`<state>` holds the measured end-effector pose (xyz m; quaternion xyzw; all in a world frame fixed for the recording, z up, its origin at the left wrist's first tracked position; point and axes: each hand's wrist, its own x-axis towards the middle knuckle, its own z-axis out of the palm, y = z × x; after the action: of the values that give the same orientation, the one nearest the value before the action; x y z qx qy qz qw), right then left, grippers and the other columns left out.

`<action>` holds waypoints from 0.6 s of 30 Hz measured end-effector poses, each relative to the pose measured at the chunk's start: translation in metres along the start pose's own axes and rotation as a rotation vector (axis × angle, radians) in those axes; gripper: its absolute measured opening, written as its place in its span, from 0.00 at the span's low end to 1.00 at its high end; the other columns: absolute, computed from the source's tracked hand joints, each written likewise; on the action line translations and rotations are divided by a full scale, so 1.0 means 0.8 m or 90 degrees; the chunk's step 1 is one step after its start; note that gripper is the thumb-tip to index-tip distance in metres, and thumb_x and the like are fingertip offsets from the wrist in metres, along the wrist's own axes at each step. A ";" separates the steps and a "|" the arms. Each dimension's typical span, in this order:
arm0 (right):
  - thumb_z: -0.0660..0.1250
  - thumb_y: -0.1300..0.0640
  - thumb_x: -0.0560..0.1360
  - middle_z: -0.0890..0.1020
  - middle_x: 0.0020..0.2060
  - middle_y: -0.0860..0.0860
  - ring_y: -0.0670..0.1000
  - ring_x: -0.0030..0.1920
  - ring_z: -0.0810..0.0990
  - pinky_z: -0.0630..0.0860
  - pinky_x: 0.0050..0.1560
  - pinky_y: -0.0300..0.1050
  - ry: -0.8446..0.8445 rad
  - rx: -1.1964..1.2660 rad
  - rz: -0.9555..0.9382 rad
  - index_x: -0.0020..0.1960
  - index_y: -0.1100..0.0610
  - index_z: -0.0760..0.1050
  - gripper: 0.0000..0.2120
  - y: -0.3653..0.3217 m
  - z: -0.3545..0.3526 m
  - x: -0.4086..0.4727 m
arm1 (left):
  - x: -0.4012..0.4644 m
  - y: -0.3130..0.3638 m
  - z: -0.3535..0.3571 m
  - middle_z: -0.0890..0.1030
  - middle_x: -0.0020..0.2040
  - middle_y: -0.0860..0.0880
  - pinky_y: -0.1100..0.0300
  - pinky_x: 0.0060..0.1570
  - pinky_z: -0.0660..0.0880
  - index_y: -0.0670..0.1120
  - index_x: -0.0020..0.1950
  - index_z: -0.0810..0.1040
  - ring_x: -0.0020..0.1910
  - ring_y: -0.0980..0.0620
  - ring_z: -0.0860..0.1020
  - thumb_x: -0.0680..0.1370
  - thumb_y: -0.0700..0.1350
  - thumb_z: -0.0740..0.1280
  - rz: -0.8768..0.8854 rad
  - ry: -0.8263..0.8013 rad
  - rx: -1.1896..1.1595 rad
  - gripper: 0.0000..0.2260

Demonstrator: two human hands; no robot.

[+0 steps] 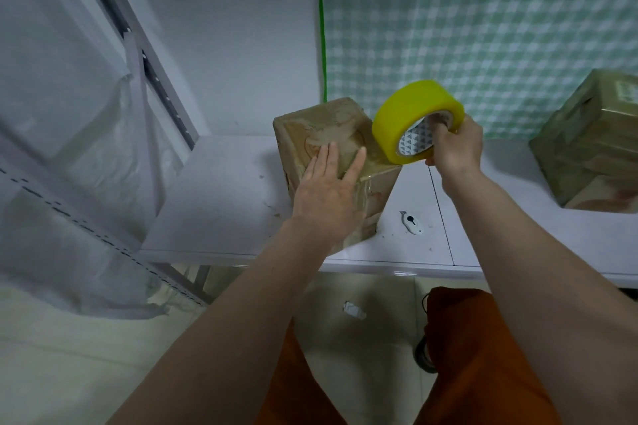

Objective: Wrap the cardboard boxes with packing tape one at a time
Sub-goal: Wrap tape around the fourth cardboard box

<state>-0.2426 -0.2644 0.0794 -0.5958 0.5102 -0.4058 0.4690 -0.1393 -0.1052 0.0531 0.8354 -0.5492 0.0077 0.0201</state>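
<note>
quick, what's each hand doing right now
Left hand: open, fingers straight, pressing flat on the cardboard box.
Right hand: fingers curled through the core, gripping the yellow tape roll.

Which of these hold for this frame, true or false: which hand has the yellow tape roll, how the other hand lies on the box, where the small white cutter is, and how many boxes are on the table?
1. The right hand grips the yellow roll of packing tape. True.
2. The left hand lies flat, fingers straight, on the tape-covered brown cardboard box. True.
3. The small white cutter lies on top of that box. False: it lies on the white table, right of the box.
4. Only one box is on the table. False: a second taped cardboard box stands at the right edge.
</note>
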 end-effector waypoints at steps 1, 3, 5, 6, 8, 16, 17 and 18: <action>0.65 0.56 0.77 0.79 0.48 0.58 0.56 0.41 0.77 0.71 0.28 0.43 -0.002 0.022 0.015 0.51 0.60 0.73 0.07 0.003 0.000 0.002 | 0.001 0.001 -0.001 0.39 0.79 0.40 0.53 0.75 0.39 0.55 0.78 0.37 0.78 0.45 0.39 0.79 0.61 0.59 -0.001 -0.006 0.003 0.38; 0.68 0.59 0.74 0.77 0.43 0.57 0.52 0.35 0.74 0.69 0.28 0.41 -0.015 0.082 0.077 0.47 0.59 0.71 0.07 0.007 0.000 0.000 | 0.005 0.006 -0.003 0.40 0.79 0.39 0.52 0.75 0.39 0.54 0.79 0.41 0.78 0.43 0.40 0.80 0.59 0.59 -0.006 -0.017 -0.003 0.35; 0.71 0.62 0.72 0.78 0.39 0.56 0.50 0.33 0.74 0.70 0.29 0.41 -0.039 0.215 0.185 0.44 0.59 0.73 0.07 0.009 0.004 -0.008 | 0.009 0.013 -0.005 0.41 0.79 0.38 0.51 0.75 0.40 0.51 0.79 0.46 0.78 0.42 0.40 0.80 0.55 0.61 -0.011 -0.009 -0.019 0.34; 0.72 0.63 0.72 0.79 0.38 0.55 0.50 0.35 0.77 0.73 0.31 0.41 -0.056 0.297 0.245 0.43 0.59 0.73 0.07 0.009 0.006 -0.013 | 0.011 0.018 -0.005 0.42 0.79 0.38 0.51 0.75 0.39 0.48 0.79 0.49 0.78 0.42 0.41 0.79 0.55 0.62 -0.002 0.006 -0.020 0.34; 0.72 0.63 0.72 0.81 0.41 0.55 0.51 0.40 0.81 0.78 0.37 0.43 -0.083 0.394 0.305 0.45 0.59 0.74 0.07 0.013 0.014 -0.021 | 0.014 0.025 -0.003 0.43 0.79 0.41 0.52 0.75 0.38 0.43 0.77 0.51 0.78 0.44 0.41 0.77 0.56 0.65 0.029 0.037 -0.005 0.36; 0.68 0.58 0.75 0.81 0.41 0.55 0.54 0.43 0.82 0.82 0.41 0.54 -0.029 0.172 0.093 0.43 0.57 0.75 0.04 -0.002 0.019 -0.021 | 0.020 0.021 0.001 0.44 0.80 0.44 0.53 0.74 0.36 0.43 0.79 0.42 0.78 0.47 0.42 0.73 0.63 0.67 0.039 0.036 0.010 0.48; 0.68 0.57 0.74 0.82 0.42 0.56 0.56 0.44 0.82 0.82 0.43 0.58 -0.022 0.142 0.068 0.42 0.57 0.76 0.05 -0.003 0.018 -0.017 | 0.020 0.020 0.001 0.43 0.80 0.44 0.52 0.74 0.37 0.44 0.79 0.42 0.78 0.47 0.42 0.73 0.64 0.66 0.042 0.032 0.009 0.48; 0.68 0.56 0.74 0.83 0.43 0.58 0.57 0.44 0.83 0.81 0.42 0.61 -0.010 0.132 0.056 0.41 0.57 0.77 0.05 -0.004 0.014 -0.014 | 0.019 0.019 0.002 0.42 0.80 0.44 0.51 0.74 0.37 0.44 0.79 0.41 0.78 0.47 0.41 0.74 0.64 0.65 0.043 0.025 0.011 0.47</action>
<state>-0.2327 -0.2512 0.0799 -0.5241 0.4879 -0.4307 0.5493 -0.1469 -0.1253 0.0525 0.8163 -0.5764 0.0295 0.0234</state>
